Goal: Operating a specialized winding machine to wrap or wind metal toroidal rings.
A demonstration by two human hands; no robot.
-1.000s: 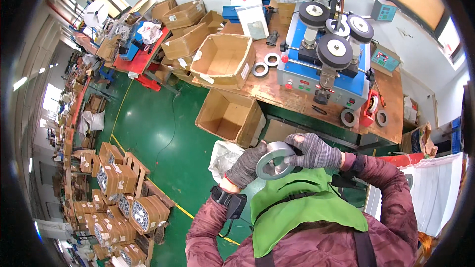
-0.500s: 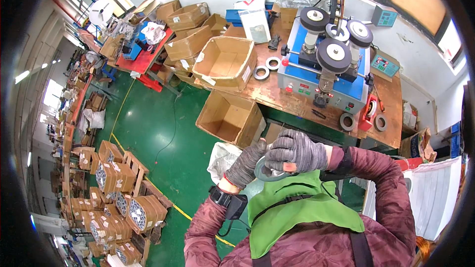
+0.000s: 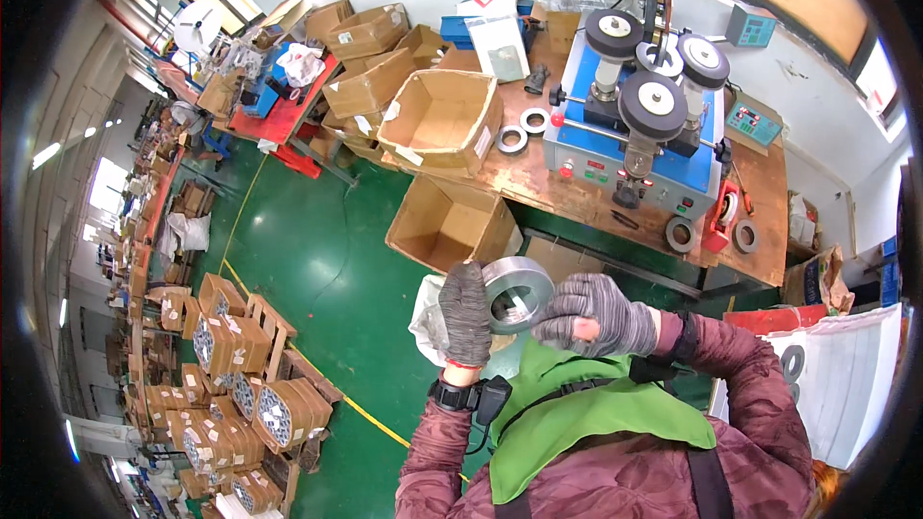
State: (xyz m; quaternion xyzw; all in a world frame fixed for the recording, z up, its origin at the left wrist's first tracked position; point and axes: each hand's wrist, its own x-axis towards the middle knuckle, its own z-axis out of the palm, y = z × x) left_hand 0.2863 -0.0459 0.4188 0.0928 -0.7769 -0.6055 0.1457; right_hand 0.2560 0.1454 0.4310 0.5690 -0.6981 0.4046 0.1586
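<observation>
A thick grey ring (image 3: pixel 525 267) with a wide hole is tilted up in front of my chest, its smooth outer side shining like metal. My left hand (image 3: pixel 464 315), in a dark grey knit glove, is closed on the ring's left side; its thumb is hidden. On the other side, my right hand (image 3: pixel 598 313) has its gloved fingers curled against the ring's right edge. Something pale shows through the hole.
Ahead stands a wooden bench (image 3: pixel 586 204) with a blue machine (image 3: pixel 577 86) carrying black wheels. Loose rings (image 3: pixel 681 234) lie on it. Open cardboard boxes (image 3: pixel 452 221) are left of the bench, and a white bag (image 3: pixel 429 319) sits beside my left hand. Wrapped stacks (image 3: pixel 231 344) stand at left.
The ring has come up from a flatter pose, so its hole and outer side now show. My hands have moved apart, the left now upright along the ring, the right shifted rightward.
</observation>
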